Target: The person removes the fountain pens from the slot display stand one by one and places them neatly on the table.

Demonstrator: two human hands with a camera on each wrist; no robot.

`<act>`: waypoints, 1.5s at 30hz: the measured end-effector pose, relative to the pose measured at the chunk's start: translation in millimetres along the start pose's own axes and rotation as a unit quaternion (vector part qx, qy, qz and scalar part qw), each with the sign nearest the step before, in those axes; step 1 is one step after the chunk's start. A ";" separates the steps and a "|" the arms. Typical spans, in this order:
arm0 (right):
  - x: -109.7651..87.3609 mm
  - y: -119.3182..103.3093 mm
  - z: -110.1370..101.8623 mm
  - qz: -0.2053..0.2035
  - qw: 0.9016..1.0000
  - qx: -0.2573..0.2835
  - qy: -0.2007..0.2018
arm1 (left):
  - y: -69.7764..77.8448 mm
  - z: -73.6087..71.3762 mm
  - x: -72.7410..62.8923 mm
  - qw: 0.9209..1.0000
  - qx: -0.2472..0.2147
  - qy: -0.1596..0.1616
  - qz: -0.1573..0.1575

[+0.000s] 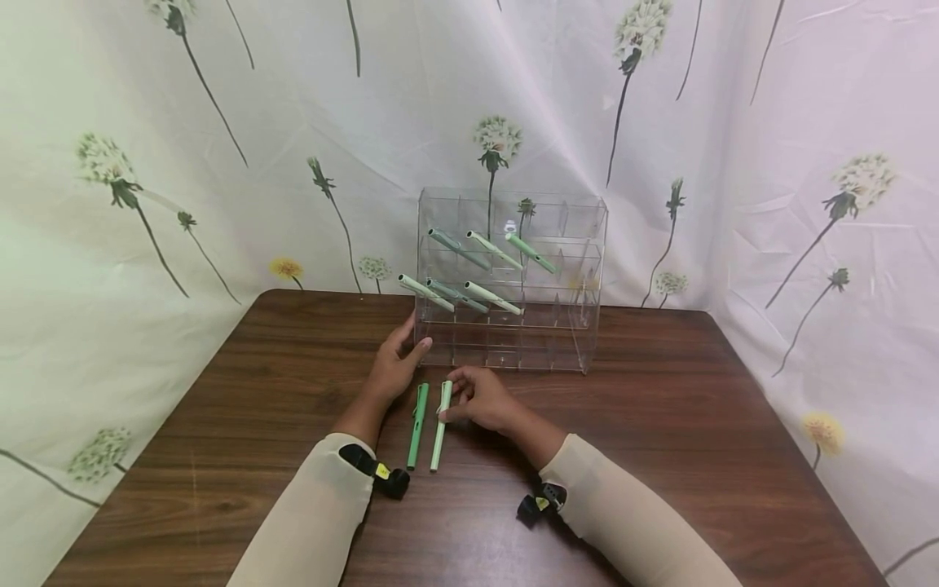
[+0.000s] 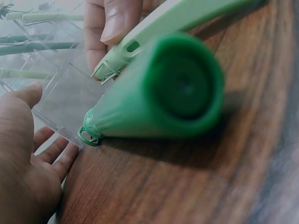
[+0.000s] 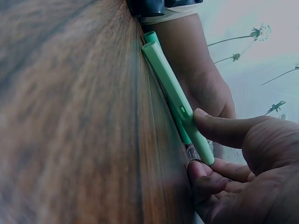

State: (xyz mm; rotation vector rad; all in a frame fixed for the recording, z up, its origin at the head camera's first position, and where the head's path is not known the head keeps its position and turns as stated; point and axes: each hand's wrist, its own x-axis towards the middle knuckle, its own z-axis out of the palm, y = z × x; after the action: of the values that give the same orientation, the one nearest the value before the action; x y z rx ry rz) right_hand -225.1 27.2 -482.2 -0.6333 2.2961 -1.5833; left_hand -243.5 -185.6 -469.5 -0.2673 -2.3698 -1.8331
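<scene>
In the head view, my right hand (image 1: 484,399) pinches a pale green pen (image 1: 441,428) near its clip end; the right wrist view shows the thumb on the barrel (image 3: 170,86) and fingers on the other side. Left of it a darker green pen (image 1: 417,428) lies on the table, its end large in the left wrist view. My left hand (image 1: 392,363) touches the lower left side of a clear pen rack (image 1: 543,336), fingers extended along the side and thumb at the front. Several pale and grey-green pens (image 1: 495,298) lean in two tiers of the rack.
The rack stands near the back edge of the brown wooden table (image 1: 660,424). Behind it hangs a white cloth (image 1: 396,122) printed with dandelions. Black cameras are strapped to both wrists, close to the tabletop.
</scene>
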 end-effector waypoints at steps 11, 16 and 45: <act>0.7 2.1 0.0 0.012 1.000 -0.029 -0.001 | -1.3 0.1 -0.4 1.000 0.000 0.001 0.005; 3.1 6.0 1.6 0.010 0.998 -0.062 0.004 | -2.8 -0.6 0.7 1.000 -0.001 -0.001 0.008; -2.8 -2.6 2.2 0.001 0.998 -0.064 0.008 | -40.0 -2.8 15.1 1.000 0.022 0.001 0.021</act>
State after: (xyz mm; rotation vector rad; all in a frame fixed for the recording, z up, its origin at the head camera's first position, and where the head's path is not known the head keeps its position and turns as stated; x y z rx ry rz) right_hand -221.2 26.0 -480.7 -0.6509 2.4239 -1.4528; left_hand -267.1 -197.2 -503.3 -0.3077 -2.3812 -1.7599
